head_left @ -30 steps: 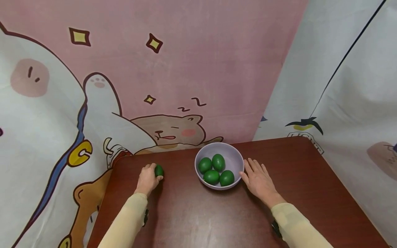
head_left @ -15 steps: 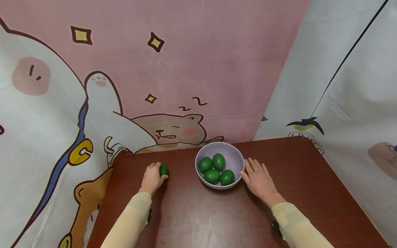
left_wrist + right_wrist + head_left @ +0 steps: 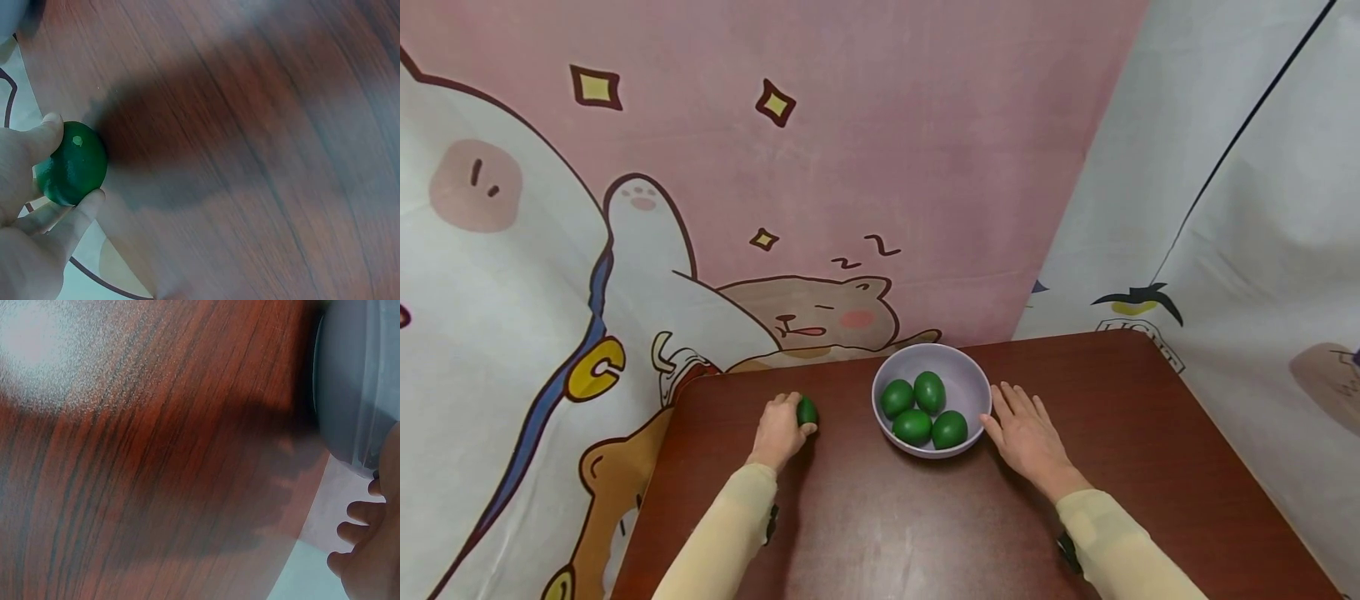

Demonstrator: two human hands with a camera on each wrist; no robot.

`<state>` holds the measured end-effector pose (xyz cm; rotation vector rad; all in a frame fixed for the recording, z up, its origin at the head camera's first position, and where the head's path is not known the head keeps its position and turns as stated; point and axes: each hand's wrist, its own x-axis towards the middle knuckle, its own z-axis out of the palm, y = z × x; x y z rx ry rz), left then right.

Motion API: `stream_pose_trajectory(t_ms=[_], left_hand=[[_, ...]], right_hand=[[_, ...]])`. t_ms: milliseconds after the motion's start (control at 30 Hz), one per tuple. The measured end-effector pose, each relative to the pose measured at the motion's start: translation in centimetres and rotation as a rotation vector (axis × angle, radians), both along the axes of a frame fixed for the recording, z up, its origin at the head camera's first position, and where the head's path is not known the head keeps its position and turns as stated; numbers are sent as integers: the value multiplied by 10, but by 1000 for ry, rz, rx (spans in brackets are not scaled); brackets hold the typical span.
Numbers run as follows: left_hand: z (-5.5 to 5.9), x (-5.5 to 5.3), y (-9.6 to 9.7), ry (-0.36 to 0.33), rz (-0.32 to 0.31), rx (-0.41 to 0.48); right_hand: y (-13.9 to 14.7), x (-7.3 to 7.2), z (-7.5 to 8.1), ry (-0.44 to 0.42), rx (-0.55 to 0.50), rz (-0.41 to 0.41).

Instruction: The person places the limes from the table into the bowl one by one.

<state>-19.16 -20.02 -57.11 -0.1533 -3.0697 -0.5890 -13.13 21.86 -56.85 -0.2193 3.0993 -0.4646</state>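
My left hand (image 3: 778, 429) grips a green lime (image 3: 807, 411) at the left of the table, between thumb and fingers. In the left wrist view the same lime (image 3: 76, 164) shows a pale stem scar, and a dark shadow lies on the wood beside it. A light purple bowl (image 3: 962, 387) holds several more green limes (image 3: 929, 392). My right hand (image 3: 1028, 439) has its fingers extended along the bowl's right side, thumb at the rim. In the right wrist view, only the outer wall of the bowl (image 3: 347, 381) shows beside the fingers.
Everything stands on a dark reddish-brown wooden table (image 3: 865, 517). Its far edge runs close behind the bowl. Beyond it hangs a pink and white cloth (image 3: 962, 183) printed with cartoon animals.
My left hand has moved to the right with the lime, closer to the bowl. The right hand and the bowl have stayed in place.
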Motion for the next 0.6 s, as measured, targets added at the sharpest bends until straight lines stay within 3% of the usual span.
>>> stream_pose_trajectory(t_ms=[600], left_hand=[[3, 4, 26, -13, -29, 20]], right_hand=[[0, 0, -1, 3, 0, -1]])
